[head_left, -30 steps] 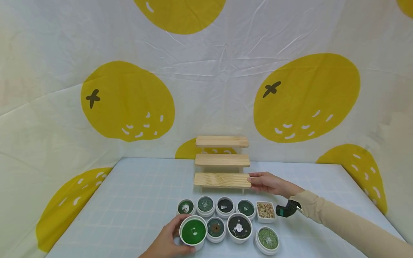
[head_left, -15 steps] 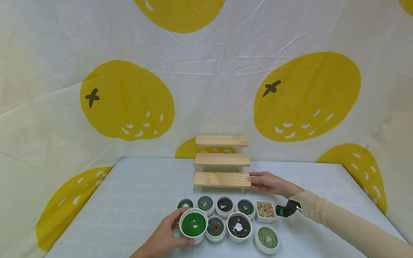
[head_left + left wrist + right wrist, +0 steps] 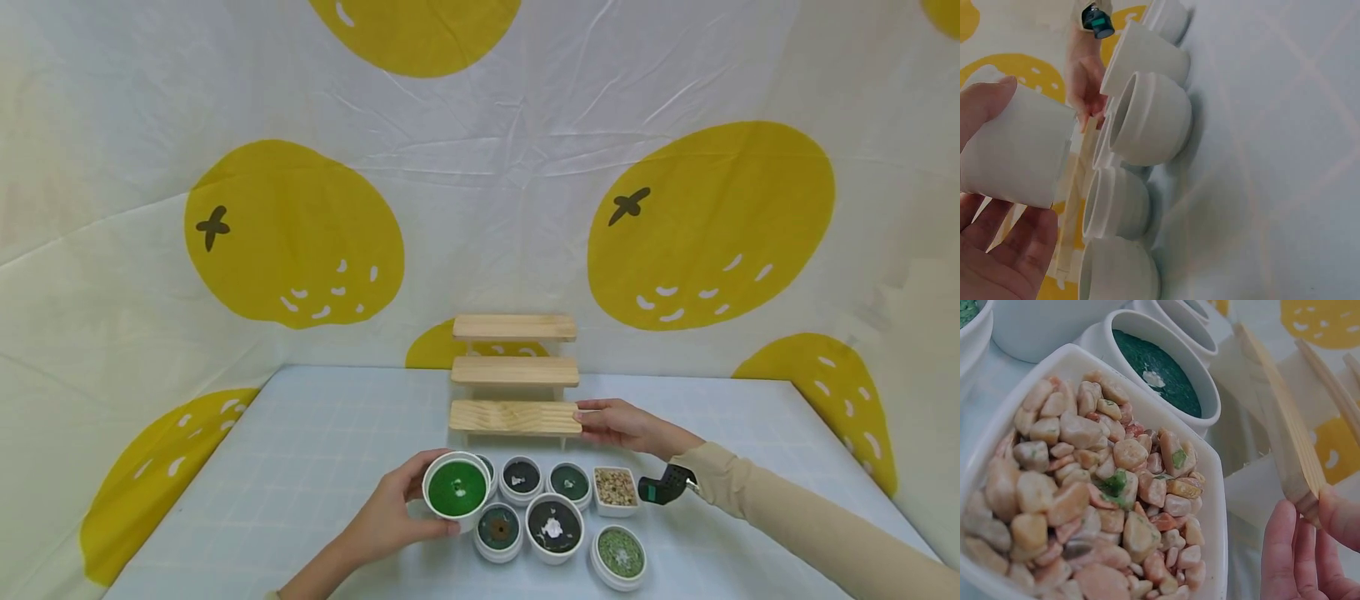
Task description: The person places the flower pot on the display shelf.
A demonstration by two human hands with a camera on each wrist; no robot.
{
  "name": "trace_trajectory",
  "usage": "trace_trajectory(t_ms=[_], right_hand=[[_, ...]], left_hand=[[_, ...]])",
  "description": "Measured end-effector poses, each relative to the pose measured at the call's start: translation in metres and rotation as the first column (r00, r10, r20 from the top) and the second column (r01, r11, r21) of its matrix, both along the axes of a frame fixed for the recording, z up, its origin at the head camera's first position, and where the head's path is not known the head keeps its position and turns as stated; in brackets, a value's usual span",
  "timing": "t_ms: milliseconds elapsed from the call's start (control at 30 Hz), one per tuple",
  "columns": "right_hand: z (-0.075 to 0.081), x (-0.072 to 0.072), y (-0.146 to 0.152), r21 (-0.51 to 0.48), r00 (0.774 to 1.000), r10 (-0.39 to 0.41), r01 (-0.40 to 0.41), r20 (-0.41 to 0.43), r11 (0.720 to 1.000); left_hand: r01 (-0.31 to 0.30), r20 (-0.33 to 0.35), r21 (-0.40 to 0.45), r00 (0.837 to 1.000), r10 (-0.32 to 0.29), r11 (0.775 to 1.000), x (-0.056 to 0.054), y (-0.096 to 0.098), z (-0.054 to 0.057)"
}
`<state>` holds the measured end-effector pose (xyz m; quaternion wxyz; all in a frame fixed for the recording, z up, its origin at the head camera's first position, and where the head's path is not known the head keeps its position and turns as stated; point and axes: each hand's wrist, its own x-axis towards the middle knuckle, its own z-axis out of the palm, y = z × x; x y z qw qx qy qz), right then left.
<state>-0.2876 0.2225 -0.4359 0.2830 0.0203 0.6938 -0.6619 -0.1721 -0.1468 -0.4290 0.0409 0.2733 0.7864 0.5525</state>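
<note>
Free: table [image 3: 300, 458], left edge to wooden stand [image 3: 514, 371] | Blocked: pots [image 3: 555, 527] toward near edge; right hand [image 3: 630, 429] at stand's side

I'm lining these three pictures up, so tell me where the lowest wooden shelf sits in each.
Head: the lowest wooden shelf lies just right of centre, in the lower half.
Left wrist: left of centre, a narrow, near-upright strip right of the held white pot.
Right wrist: right of centre, slanting toward lower right.
Shared landmark: the right hand at its end.

Nine pots [image 3: 1019, 150], three shelves [image 3: 514, 418], two hands [image 3: 393, 512]
</note>
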Motion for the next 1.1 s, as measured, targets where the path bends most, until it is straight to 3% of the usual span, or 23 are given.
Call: trace_trajectory(t_ms=[233,467,1100], right_hand=[[0.000,0.000,-0.001,-0.017,1.000,0.009,-0.009,-0.007,1.000],[0.002,0.001,-0.002,-0.008,1.000,0.007,-0.007,0.001,1.000],[0.005,0.002,-0.004,0.010,1.000,-0.017,0.017,0.012,1.000]], left_hand=[[0.003,-0.002,0.004,1.000,-0.003,1.000,-0.008,0.010,0.010],[-0.037,0.029,-0.022,0.999,0.037,0.999,-0.017,0.022,0.017],[-0.024,0.041,-0.017,0.999,0.024,1.000,-0.042,0.043,0.025]])
